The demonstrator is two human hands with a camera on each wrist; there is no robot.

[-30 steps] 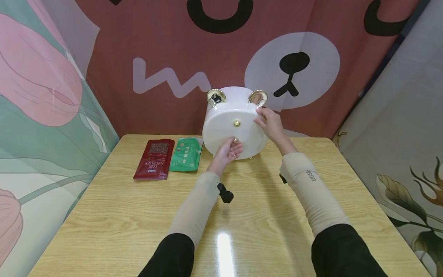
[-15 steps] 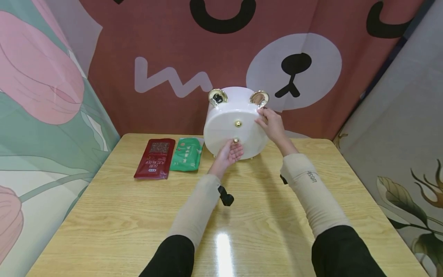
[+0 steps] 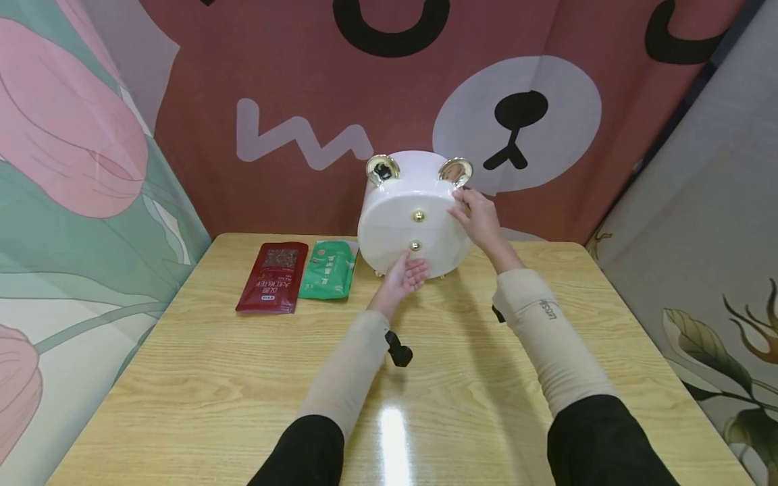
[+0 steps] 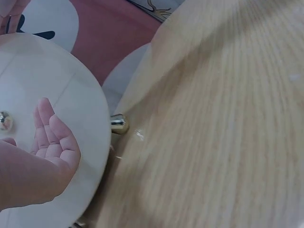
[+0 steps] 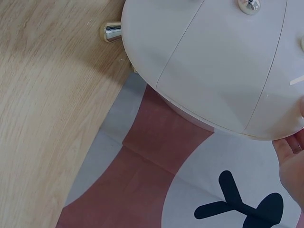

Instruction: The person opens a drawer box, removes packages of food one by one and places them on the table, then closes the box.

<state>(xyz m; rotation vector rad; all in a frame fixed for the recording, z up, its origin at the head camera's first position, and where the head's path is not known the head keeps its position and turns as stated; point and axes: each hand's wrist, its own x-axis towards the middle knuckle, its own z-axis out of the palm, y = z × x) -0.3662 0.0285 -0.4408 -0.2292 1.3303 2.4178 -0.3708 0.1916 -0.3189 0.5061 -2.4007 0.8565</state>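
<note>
A white, round-fronted storage box (image 3: 389, 229) stands at the back of the table, with two gold ears on top, short gold feet and two gold knobs on its front. My right hand (image 3: 481, 217) holds the upper right edge of the box, thumb on the front and fingers round the rim, just under the right ear (image 3: 456, 171). In front of the lower knob (image 3: 415, 246), my left hand (image 3: 402, 278) has its palm turned up and fingers loosely bent, with nothing in it. The left wrist view shows this left hand (image 4: 50, 156) before the box's front face (image 4: 90, 118).
To the left of the box lie a dark red pouch (image 3: 272, 278) and a green packet (image 3: 328, 271) side by side on the wooden table (image 3: 255, 385). Close behind the box hangs a brown curtain (image 3: 292, 196) with a bear print.
My left hand has drawn slightly down from the lower knob, which now shows fully above the thumb. The right hand stays at the box's edge.
</note>
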